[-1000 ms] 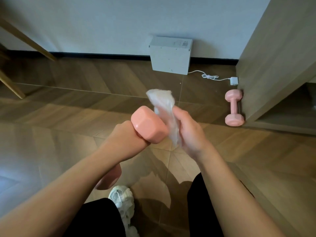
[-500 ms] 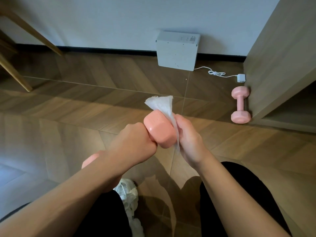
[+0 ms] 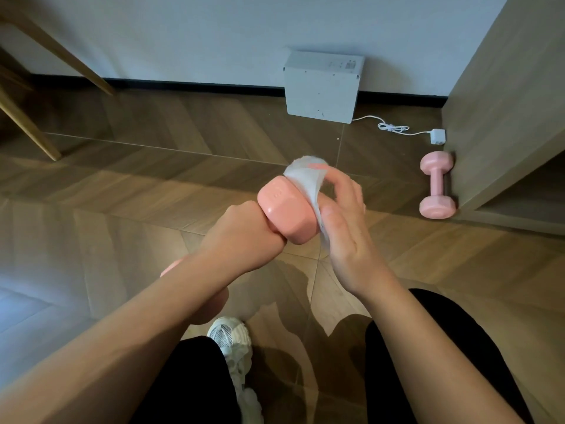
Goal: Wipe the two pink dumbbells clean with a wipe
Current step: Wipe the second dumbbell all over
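My left hand [image 3: 241, 237] grips the handle of a pink dumbbell [image 3: 286, 211], whose upper head points up and to the right; its lower head shows partly under my forearm. My right hand [image 3: 342, 228] presses a white wipe [image 3: 307, 182] against the far and right side of that upper head, fingers curled over the wipe. A second pink dumbbell [image 3: 437, 185] lies on the floor at the right, beside a wooden cabinet.
A grey box [image 3: 321, 87] stands against the wall, with a white cable and plug [image 3: 437, 136] running right. A wooden cabinet [image 3: 504, 102] fills the right side. Wooden furniture legs [image 3: 27, 130] stand at far left. My white shoe [image 3: 229, 335] is on the wood floor.
The held dumbbell has tilted and its upper head has risen slightly. My right hand has slid the wipe up and over the far side of the head, fingers now spread over it.
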The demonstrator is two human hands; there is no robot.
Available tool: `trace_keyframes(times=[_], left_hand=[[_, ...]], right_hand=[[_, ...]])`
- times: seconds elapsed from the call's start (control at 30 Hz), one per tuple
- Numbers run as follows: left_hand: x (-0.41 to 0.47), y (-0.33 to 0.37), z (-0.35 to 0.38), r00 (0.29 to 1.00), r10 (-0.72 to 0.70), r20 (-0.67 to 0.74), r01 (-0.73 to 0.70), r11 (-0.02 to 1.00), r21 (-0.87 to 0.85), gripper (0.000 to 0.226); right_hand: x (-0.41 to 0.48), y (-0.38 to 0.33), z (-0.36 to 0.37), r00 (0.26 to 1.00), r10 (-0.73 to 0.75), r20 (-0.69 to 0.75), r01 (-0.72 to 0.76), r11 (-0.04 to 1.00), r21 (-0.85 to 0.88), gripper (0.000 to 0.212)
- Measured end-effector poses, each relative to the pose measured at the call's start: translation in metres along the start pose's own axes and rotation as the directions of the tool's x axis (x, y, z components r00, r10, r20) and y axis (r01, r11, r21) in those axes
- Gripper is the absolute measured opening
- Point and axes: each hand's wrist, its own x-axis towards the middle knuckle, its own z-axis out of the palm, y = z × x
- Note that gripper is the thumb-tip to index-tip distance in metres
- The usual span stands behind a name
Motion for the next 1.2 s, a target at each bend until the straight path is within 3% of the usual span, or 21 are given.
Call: trace_keyframes(times=[0.1, 0.23, 0.4, 0.5, 0.73, 0.83, 0.9, 1.07, 1.2], left_hand=[[-0.001, -0.002, -0.001, 1.000, -0.001, -0.002, 0.001, 1.000, -0.013, 0.007], [-0.003, -0.004, 0.003, 0.999, 0.038, 0.019, -0.038, 0.999, 0.009, 0.010], [-0.004, -0.009, -0.003, 0.998, -0.026, 0.049, 0.028, 0.999, -0.043, 0.008], [-0.007, -0.009, 0.001, 0.997, 0.014, 0.069, -0.011, 0.999, -0.049, 0.006], [-0.014, -0.008, 0.007, 0.965, -0.156, 0.212, 0.237, 0.866, -0.441, 0.010], [-0.019, -0.004, 0.010, 0.981, -0.027, 0.191, 0.086, 0.947, -0.309, 0.008], [-0.020, -0.001, 0.011, 0.978, -0.002, 0.207, 0.059, 0.961, -0.270, 0.007], [-0.016, -0.003, 0.006, 0.928, -0.171, 0.332, 0.331, 0.786, -0.522, 0.011], [-0.022, 0.006, 0.007, 0.938, -0.094, 0.334, 0.267, 0.810, -0.522, 0.011]], right_hand=[[-0.002, 0.000, 0.004, 0.995, 0.048, 0.084, -0.069, 0.959, 0.276, 0.040], [-0.003, -0.005, 0.006, 0.956, 0.199, 0.218, -0.281, 0.840, 0.465, 0.053], [-0.009, -0.006, 0.010, 0.966, 0.164, 0.202, -0.244, 0.838, 0.488, 0.045], [-0.002, -0.005, 0.012, 0.951, 0.243, 0.191, -0.308, 0.811, 0.497, 0.048], [-0.004, 0.000, 0.016, 0.951, 0.270, 0.147, -0.307, 0.817, 0.488, 0.049], [0.001, 0.004, 0.019, 0.941, 0.301, 0.155, -0.338, 0.844, 0.417, 0.055], [0.000, 0.005, 0.021, 0.944, 0.291, 0.157, -0.330, 0.845, 0.421, 0.057], [-0.004, 0.005, 0.019, 0.965, 0.242, 0.099, -0.259, 0.828, 0.498, 0.045], [0.001, 0.007, 0.019, 0.947, 0.316, 0.060, -0.309, 0.844, 0.439, 0.053]])
